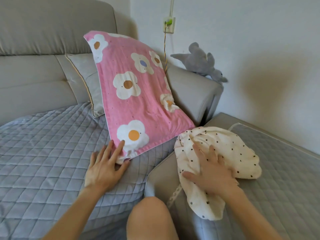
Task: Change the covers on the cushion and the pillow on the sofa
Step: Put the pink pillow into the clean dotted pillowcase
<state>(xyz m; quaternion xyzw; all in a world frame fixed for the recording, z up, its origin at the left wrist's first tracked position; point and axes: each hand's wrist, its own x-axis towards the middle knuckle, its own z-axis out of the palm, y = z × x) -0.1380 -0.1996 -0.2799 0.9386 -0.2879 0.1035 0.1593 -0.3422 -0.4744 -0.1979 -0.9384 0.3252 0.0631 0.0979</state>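
Pretty bright, soft daylight all over, nothing blown out and no glare anywhere. Shadows are mild: a small dark patch sits just under the left hand on its thumb side, and a big fuzzy brownish shadow spreads over the wall far beyond the right hand. Light looks like it comes from the left hand's side, can't see the source though. The wide-angle lens bends stuff a lot: the sofa back beyond the left hand curves, and both forearms look stretched toward the bottom edge. Overall a bit soft and smeary, fabric texture goes mushy, and the plush toy up beyond the right hand is slightly blurred at its tail.
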